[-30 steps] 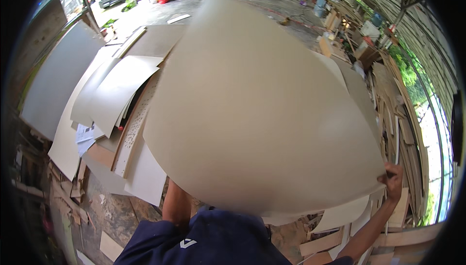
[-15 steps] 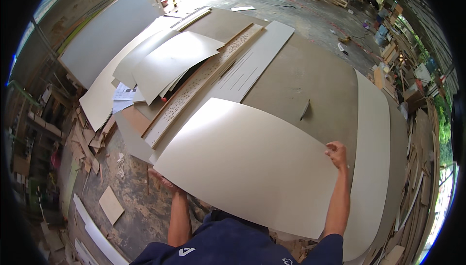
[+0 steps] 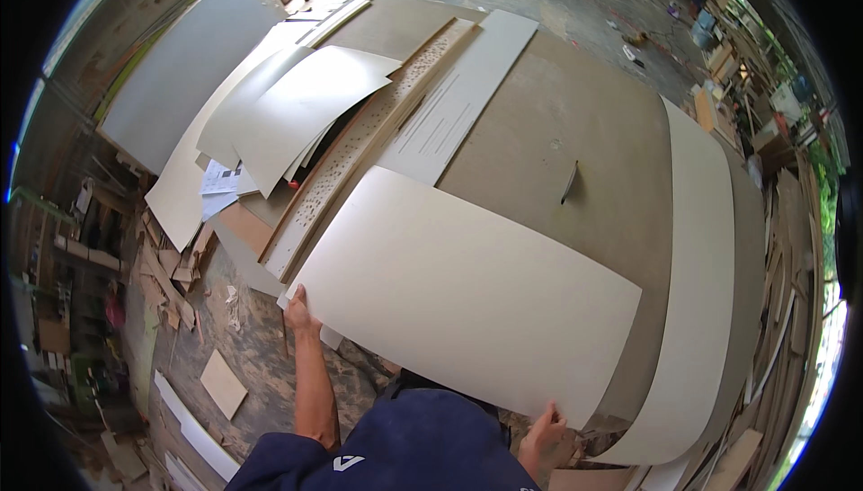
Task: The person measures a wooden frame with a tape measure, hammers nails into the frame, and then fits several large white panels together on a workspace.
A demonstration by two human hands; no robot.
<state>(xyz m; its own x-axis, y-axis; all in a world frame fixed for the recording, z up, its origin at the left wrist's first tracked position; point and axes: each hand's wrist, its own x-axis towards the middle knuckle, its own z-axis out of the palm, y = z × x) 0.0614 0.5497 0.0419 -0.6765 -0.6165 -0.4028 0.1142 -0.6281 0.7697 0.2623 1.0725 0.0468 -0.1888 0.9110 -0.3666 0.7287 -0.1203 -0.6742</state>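
Note:
A large plain white sheet (image 3: pixel 458 284) lies in front of me over a brown board (image 3: pixel 575 122). At its left near corner my left hand (image 3: pixel 301 309) grips the edge, thumb on top and the other fingers hidden below. Close to my body, my right hand (image 3: pixel 544 430) is closed at the near edge, towards the right end of the sheet. Beyond the sheet's left part runs a grey-white slotted panel (image 3: pixel 467 104), with a long wood-edged strip with a speckled face (image 3: pixel 360 145) beside it.
Thin white sheets (image 3: pixel 306 95) and printed papers (image 3: pixel 218 178) are stacked at the left. A dark slim tool (image 3: pixel 570 183) rests on the brown board. Another long white sheet (image 3: pixel 699 284) lies along the right. Wood offcuts (image 3: pixel 171 271) litter the floor; a timber pile (image 3: pixel 791 248) lines the right side.
My right hand has moved from the sheet's right edge to its near edge. My left hand has shifted its hold, its thumb now showing on top.

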